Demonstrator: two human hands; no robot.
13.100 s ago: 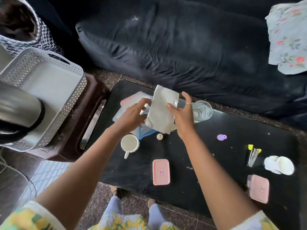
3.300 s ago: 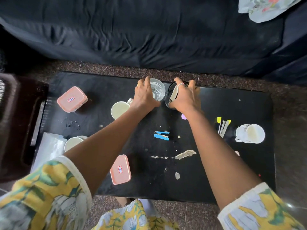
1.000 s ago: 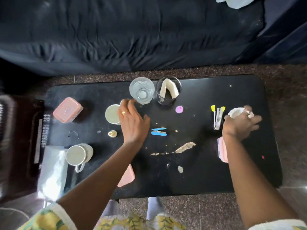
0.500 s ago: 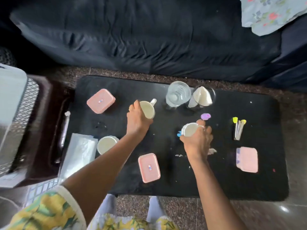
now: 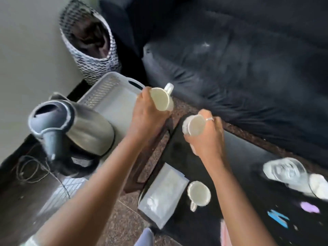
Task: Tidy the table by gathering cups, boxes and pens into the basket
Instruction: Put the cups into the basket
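The left hand (image 5: 143, 110) grasps a white cup (image 5: 160, 101) tilted mouth-up toward the camera, handle pointing away, at the basket (image 5: 106, 86) edge. The right hand (image 5: 205, 134) grips a 2nd cup (image 5: 194, 125) over the desk (image 5: 239, 157).

Left hand (image 5: 145, 110) grips a white cup (image 5: 160, 101) over the white basket (image 5: 113, 96). Right hand (image 5: 206, 137) grips a second cup (image 5: 194, 125) above the black surface (image 5: 239, 157). Third cup (image 5: 198, 193) stands beside a plastic packet (image 5: 163, 194).

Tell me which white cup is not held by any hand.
The cup standing on the black table, beside the plastic packet. The other two are held, one per hand.
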